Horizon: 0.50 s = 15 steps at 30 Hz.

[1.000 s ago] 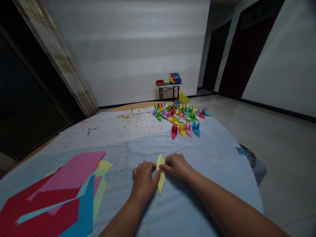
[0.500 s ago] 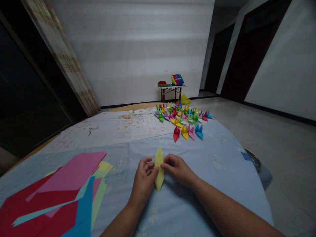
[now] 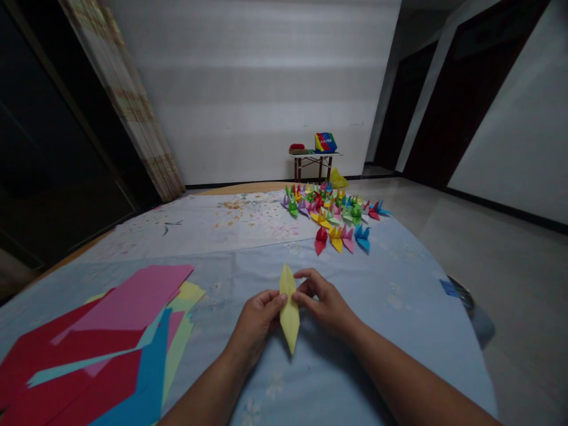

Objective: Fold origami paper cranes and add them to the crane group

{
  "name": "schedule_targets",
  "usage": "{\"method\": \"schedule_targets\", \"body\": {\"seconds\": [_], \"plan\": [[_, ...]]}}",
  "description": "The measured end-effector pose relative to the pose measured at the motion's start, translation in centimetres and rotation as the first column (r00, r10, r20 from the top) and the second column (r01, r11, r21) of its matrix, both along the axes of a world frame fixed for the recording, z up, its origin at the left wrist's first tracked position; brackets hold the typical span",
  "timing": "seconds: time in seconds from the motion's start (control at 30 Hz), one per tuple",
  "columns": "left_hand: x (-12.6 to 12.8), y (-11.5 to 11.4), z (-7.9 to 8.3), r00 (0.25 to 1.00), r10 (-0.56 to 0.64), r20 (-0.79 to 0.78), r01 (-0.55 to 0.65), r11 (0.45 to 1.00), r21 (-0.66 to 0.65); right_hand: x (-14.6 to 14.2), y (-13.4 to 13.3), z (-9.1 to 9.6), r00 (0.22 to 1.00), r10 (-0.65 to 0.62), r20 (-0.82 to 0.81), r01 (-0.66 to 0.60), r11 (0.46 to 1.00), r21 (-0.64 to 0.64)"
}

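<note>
A yellow folded paper, a long narrow diamond with a crease down its middle, is held upright between my two hands above the blue tablecloth. My left hand pinches its left edge near the middle, thumb on the front face. On the opposite edge, the thumb and fingers of my right hand close on the paper. Beyond them stand a red paper crane, a yellow crane, a pink crane and a blue crane in a row.
Loose coloured paper sheets lie piled at the left. Several more folded cranes crowd the far right of the round table. Behind it, a small side table carries a multicoloured box. A stool is beside the right edge.
The yellow paper has tilted, its lower tip now nearer me and slightly right. My left thumb has moved up along it, and my right fingers have shifted a little. The view has turned slightly left.
</note>
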<state>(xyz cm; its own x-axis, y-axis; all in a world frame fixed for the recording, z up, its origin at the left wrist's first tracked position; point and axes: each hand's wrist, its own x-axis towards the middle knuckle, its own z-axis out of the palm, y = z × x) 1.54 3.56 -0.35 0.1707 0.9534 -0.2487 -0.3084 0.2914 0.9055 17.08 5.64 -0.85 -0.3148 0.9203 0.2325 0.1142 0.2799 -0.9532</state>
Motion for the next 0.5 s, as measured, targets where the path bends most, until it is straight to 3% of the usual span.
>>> {"method": "schedule_targets", "body": {"seconds": [0.1, 0.2, 0.37, 0.5], "plan": [[-0.2, 0.2, -0.4, 0.998, 0.060, -0.005, -0.060, 0.998, 0.004, 0.4, -0.4, 0.4, 0.989, -0.005, 0.149, -0.029, 0.974, 0.225], [-0.5, 0.4, -0.5, 0.994, 0.106, -0.014, -0.106, 0.994, -0.006, 0.8, -0.6, 0.6, 0.975, 0.025, 0.220, -0.106, 0.925, 0.365], [-0.5, 0.4, -0.3, 0.992, 0.124, -0.015, -0.124, 0.992, -0.009, 1.2, -0.5, 0.7, 0.951, 0.085, 0.297, -0.211, 0.881, 0.423], [-0.5, 0.4, -0.4, 0.993, 0.119, -0.009, -0.119, 0.993, 0.001, 1.2, -0.4, 0.4, 0.929, 0.033, 0.370, -0.221, 0.850, 0.479]]}}
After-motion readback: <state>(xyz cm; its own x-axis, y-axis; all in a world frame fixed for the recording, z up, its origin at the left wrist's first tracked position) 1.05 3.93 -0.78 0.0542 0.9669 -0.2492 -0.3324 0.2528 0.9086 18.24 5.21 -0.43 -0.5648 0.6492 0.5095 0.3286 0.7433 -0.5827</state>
